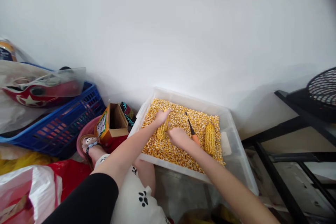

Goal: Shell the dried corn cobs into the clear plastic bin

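Kernels (pixel 181 109) flicked leftward could drop into the open cardboard box (pixel 118 132) beside the translucent plastic bin (pixel 236 163). Over that bin, the left hand (pixel 162 117) grasps a corn cob (pixel 162 131), which a loose grip could let twist; the curled right hand (pixel 179 137) meets it, exact hold unclear, and slipping rightward could strike the orange-handled tool (pixel 194 137) near another cob (pixel 210 139).

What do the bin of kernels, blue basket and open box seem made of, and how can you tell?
Bin: probably smooth plastic; its walls look cloudy and translucent.
Blue basket: likely moulded plastic, slight sheen, judging by its lattice sides.
Open box: apparently cardboard, matte, plain brown inside, printed outside.
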A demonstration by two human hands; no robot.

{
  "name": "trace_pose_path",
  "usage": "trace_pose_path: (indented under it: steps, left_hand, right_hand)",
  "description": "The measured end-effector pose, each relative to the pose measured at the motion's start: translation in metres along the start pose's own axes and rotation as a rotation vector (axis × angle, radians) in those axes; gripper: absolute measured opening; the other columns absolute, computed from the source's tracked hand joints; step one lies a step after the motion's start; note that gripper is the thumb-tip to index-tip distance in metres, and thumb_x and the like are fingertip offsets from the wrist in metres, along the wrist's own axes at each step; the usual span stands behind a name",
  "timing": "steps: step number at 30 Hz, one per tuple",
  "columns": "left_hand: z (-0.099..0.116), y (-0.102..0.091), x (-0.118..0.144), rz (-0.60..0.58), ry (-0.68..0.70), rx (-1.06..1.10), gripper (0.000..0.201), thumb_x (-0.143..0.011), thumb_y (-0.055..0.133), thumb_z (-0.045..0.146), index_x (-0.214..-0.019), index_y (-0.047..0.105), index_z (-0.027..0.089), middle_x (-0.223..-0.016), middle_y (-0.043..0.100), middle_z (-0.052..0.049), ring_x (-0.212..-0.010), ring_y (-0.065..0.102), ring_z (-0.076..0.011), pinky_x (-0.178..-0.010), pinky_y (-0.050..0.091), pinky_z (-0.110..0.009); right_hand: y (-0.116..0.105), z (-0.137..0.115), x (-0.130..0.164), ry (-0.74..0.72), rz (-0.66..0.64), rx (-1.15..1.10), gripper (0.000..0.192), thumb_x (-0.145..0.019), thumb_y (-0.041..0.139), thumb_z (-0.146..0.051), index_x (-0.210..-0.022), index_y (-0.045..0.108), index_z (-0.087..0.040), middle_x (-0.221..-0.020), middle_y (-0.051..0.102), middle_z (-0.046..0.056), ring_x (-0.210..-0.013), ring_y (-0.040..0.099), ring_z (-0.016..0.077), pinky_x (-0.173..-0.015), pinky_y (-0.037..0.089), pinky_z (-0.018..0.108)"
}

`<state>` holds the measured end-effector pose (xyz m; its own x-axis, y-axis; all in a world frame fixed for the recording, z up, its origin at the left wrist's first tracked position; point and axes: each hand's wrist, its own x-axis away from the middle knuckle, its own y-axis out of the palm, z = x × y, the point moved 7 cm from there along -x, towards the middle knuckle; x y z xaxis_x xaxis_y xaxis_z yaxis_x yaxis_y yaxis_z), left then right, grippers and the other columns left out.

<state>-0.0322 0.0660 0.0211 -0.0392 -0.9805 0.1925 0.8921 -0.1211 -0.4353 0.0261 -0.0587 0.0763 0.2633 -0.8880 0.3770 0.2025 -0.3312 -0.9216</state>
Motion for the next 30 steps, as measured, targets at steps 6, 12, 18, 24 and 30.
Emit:
trace_pose_path:
  steps: [6,12,18,24,30]
  left_hand:
    - [-0.005,0.007,-0.004,-0.044,0.002,0.038,0.039,-0.07,0.05,0.05,-0.069,0.06,0.013,-0.076,0.066,-0.01,-0.075,0.062,-0.0241,-0.063,0.043,-0.028]
    - [-0.004,0.008,-0.003,-0.098,0.028,0.12,0.039,-0.07,0.052,0.051,-0.068,0.059,0.013,-0.064,0.064,-0.008,-0.069,0.061,-0.0231,-0.06,0.044,-0.028]
    - [-0.002,0.002,0.001,-0.083,0.016,0.118,0.041,-0.068,0.051,0.053,-0.064,0.058,0.014,-0.063,0.063,-0.007,-0.068,0.06,-0.0228,-0.059,0.044,-0.027]
    - [-0.001,0.001,0.001,-0.081,0.017,0.135,0.038,-0.068,0.052,0.051,-0.068,0.059,0.013,-0.072,0.065,-0.007,-0.071,0.059,-0.0211,-0.063,0.043,-0.026]
    - [-0.005,0.005,-0.003,-0.063,0.021,0.082,0.041,-0.069,0.05,0.053,-0.067,0.059,0.014,-0.07,0.064,-0.007,-0.067,0.059,-0.0207,-0.058,0.041,-0.026]
  right_hand:
    - [0.001,0.001,0.005,-0.032,0.111,-0.015,0.028,-0.081,0.038,-0.016,-0.087,0.065,-0.013,-0.081,0.066,0.014,-0.077,0.063,0.0203,-0.067,0.043,0.026]
    - [0.003,0.015,0.009,0.029,0.124,-0.058,0.03,-0.084,0.034,-0.02,-0.087,0.063,-0.015,-0.082,0.066,0.011,-0.077,0.062,0.019,-0.066,0.042,0.025]
    - [0.007,0.012,0.002,0.023,0.071,-0.021,0.026,-0.083,0.038,-0.019,-0.09,0.062,-0.015,-0.085,0.066,0.013,-0.081,0.062,0.0207,-0.069,0.043,0.027]
    - [0.008,0.01,0.0,0.016,0.11,-0.009,0.026,-0.082,0.037,-0.017,-0.089,0.062,-0.014,-0.082,0.066,0.014,-0.08,0.063,0.0221,-0.068,0.044,0.028]
    - [0.01,0.003,-0.007,-0.024,0.105,0.042,0.026,-0.08,0.038,-0.012,-0.092,0.061,-0.012,-0.083,0.066,0.016,-0.08,0.063,0.0216,-0.069,0.045,0.028]
